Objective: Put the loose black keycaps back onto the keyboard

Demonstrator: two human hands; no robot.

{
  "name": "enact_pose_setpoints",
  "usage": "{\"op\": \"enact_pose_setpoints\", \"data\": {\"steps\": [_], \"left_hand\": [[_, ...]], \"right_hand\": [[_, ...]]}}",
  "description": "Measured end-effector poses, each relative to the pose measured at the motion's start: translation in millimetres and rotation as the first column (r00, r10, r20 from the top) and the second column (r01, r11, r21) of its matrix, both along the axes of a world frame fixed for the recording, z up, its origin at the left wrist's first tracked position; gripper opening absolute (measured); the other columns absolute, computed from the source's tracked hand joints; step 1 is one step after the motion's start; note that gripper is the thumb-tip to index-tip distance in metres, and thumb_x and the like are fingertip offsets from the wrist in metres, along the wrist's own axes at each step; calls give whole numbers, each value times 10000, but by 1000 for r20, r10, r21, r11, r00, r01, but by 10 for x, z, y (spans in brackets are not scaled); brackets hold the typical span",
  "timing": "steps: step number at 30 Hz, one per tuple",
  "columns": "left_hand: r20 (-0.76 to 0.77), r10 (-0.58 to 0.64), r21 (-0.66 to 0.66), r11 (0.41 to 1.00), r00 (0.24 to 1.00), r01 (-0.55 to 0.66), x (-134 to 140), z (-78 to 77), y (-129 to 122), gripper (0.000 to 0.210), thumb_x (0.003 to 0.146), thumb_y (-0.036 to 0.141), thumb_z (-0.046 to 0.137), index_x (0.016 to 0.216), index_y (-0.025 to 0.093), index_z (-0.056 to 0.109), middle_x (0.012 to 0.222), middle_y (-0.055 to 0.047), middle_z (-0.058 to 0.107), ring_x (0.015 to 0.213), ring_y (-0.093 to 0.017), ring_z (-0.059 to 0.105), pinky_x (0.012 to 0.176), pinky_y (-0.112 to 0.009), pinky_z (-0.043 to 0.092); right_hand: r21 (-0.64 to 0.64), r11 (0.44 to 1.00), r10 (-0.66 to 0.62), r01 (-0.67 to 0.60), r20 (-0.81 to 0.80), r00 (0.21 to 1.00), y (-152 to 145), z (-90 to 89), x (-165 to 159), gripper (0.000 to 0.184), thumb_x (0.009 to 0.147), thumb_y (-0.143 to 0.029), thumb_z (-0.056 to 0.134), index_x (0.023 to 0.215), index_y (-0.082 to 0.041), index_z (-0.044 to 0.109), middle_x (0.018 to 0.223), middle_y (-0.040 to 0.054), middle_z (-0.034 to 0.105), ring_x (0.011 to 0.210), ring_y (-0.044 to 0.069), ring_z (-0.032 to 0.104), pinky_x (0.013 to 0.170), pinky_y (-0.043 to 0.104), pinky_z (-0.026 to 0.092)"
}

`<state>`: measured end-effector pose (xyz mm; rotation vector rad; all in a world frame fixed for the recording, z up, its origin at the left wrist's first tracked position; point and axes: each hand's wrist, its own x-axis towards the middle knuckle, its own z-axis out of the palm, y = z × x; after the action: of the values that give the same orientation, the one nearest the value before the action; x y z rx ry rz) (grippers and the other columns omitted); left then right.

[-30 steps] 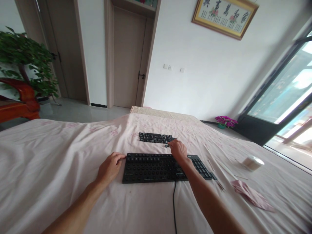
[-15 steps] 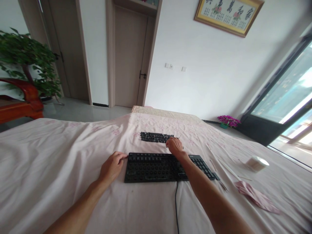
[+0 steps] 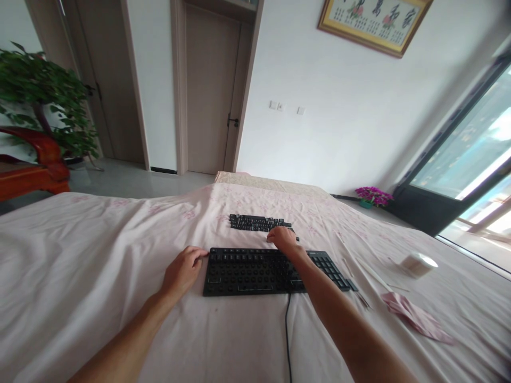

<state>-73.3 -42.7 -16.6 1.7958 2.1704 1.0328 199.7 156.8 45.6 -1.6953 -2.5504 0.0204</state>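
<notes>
A bright room with white walls, a closed door (image 3: 211,90) and a leafy plant (image 3: 43,96) stood behind a broad surface draped in a pale pink flowered sheet (image 3: 231,340). On it, in front of the person, lay a black keyboard (image 3: 229,275), its cable (image 3: 288,335) running toward the viewer. It looked partly capped: keys showed along the upper rows at the left and on the number pad, while most middle and lower rows were bare. Loose keycaps (image 3: 249,222) lay in a tight block just beyond it. The left hand (image 3: 184,268), loosely bent, touched the keyboard's far left corner; whether it gripped could not be told. The right hand (image 3: 284,239) reached across, fingers curled down beside the keycaps' near edge; anything between its fingertips was hidden. To the right lay a pink cloth (image 3: 413,316) and a white roll (image 3: 419,265).
</notes>
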Motion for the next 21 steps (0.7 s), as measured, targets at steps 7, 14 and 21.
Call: {"op": "enact_pose_setpoints", "data": {"steps": [7,14,21], "left_hand": [[-2,-2,3,1000,1000,2,-4,-12,4,324,819,152,411,1005,260,654,1117,4,628,1034,-137,575,899,-254,431],[-9,-4,20,1000,1000,4,-11,-28,-1,323,812,161,416,1005,262,655,1105,9,632,1028,-134,584,892,-246,434],[-26,-2,8,1000,1000,2,-36,-73,29,321,813,178,418,1009,266,657,1112,9,629,1021,-138,585,896,-250,436]], "right_hand": [[0,1000,19,-19,-22,1000,-10,-24,-9,173,732,-296,647,873,-281,746,910,20,713,908,191,627,699,240,392],[149,985,115,-85,-207,972,-328,84,94,236,858,-345,532,1027,-314,694,1089,-11,650,963,160,589,748,231,396],[193,966,227,-170,-330,916,-829,-27,332,224,870,-333,533,1006,-290,705,996,13,649,911,161,588,787,245,413]]}}
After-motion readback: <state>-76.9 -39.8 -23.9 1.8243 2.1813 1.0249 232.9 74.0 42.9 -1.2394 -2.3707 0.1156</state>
